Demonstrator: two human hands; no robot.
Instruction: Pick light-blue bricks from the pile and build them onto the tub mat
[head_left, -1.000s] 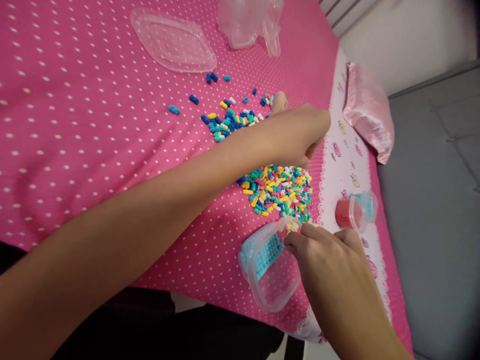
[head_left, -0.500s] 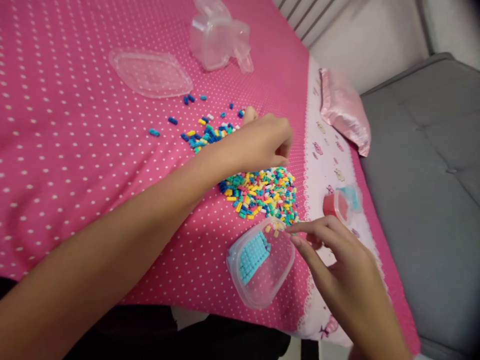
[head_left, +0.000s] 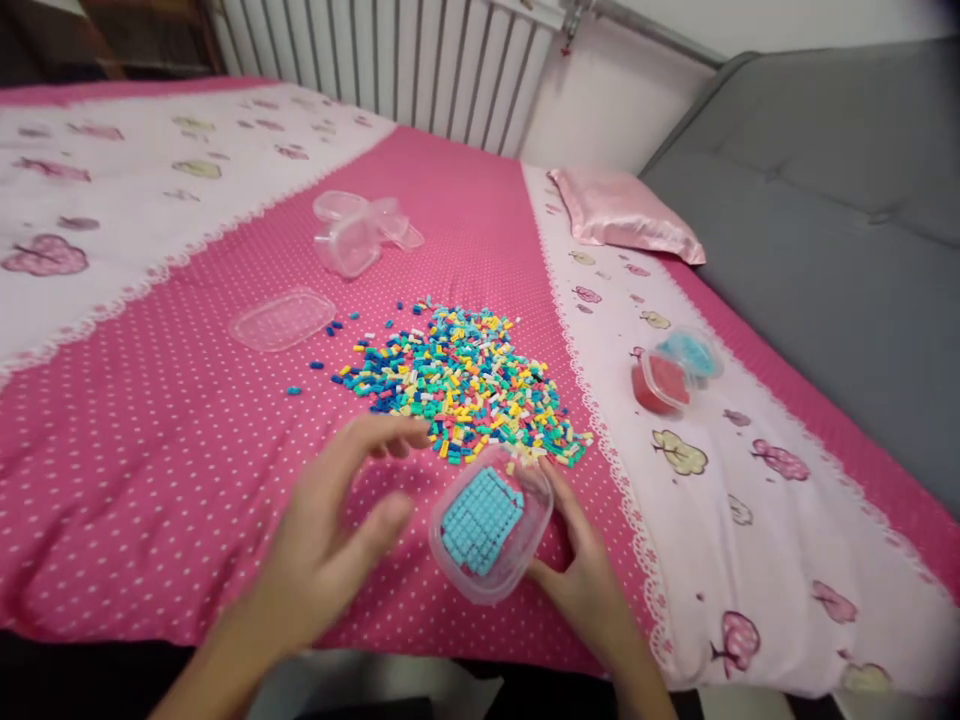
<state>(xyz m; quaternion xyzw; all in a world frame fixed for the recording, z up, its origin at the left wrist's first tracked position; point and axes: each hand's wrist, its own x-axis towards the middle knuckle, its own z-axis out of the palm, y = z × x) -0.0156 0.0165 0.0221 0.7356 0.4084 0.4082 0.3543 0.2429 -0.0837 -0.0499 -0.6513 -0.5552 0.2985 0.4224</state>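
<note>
A clear plastic tub point(head_left: 491, 525) with a block of light-blue bricks inside rests on the pink dotted cloth near the front edge. My right hand point(head_left: 581, 570) cups the tub's right side, thumb and fingers on its rim. To the tub's left my left hand point(head_left: 337, 530) hovers with fingers spread, blurred, holding nothing I can see. Behind the tub lies a heap of small multicoloured bricks point(head_left: 457, 385).
A clear lid point(head_left: 281, 320) and empty clear tubs point(head_left: 360, 235) lie further back. Two small tubs, red point(head_left: 658, 383) and light blue point(head_left: 691, 352), sit on the white band at right. A pink pillow point(head_left: 622, 215), a grey sofa point(head_left: 825, 220) and a radiator point(head_left: 390, 55) border the area.
My left hand has drawn back from the far side of the brick heap to beside the tub. My right hand now grips the tub. The view has tilted up.
</note>
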